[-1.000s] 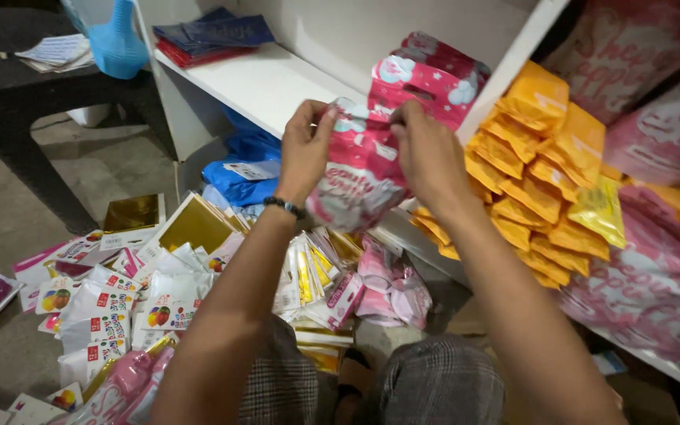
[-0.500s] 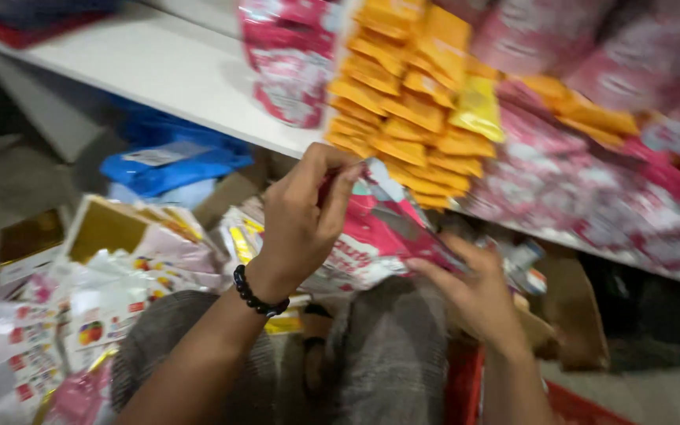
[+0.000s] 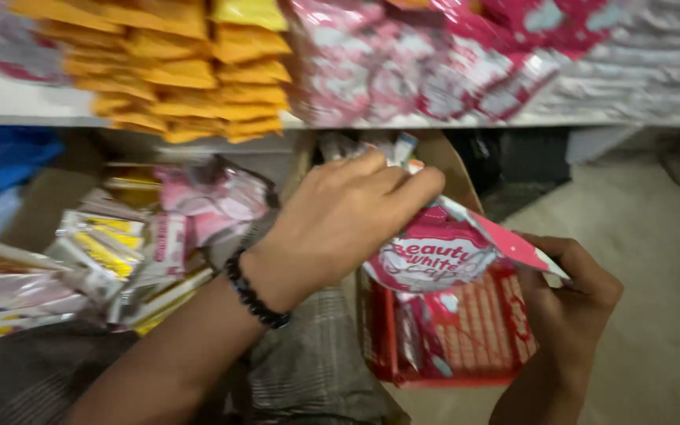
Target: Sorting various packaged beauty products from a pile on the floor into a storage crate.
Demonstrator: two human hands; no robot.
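Hands first: my left hand [image 3: 340,216] curls over the top of a pink pack [image 3: 434,256], fingers clamped on its upper edge, a bead bracelet [image 3: 253,291] at the wrist. My right hand [image 3: 572,295] pinches the pack's right corner from below, thumb and fingers closed on the flap. So both hands are grasping the same pack, which hangs between them just above a red box [image 3: 466,338] on the floor, near the middle of the view.

As for progress, I judge the sorting about half done. The shelf [image 3: 25,106] at the far side already carries a stack of orange packs [image 3: 182,71] on the left and a row of pink packs [image 3: 419,79] to the right of them. A loose heap of yellow and pink sachets [image 3: 135,252] lies on the left, not shelved yet, and the red box holds more packs under the one I grip. The pack in hand is neither on the shelf nor down in the box.

Much is hard to read. The whole frame is smeared, so the shelf goods are little more than colour. My left hand hides the pack's top edge, and I cannot tell whether it is sealed or torn. The box's near wall is cut by my right arm, and a cardboard carton [image 3: 442,157] behind the hands is mostly covered.
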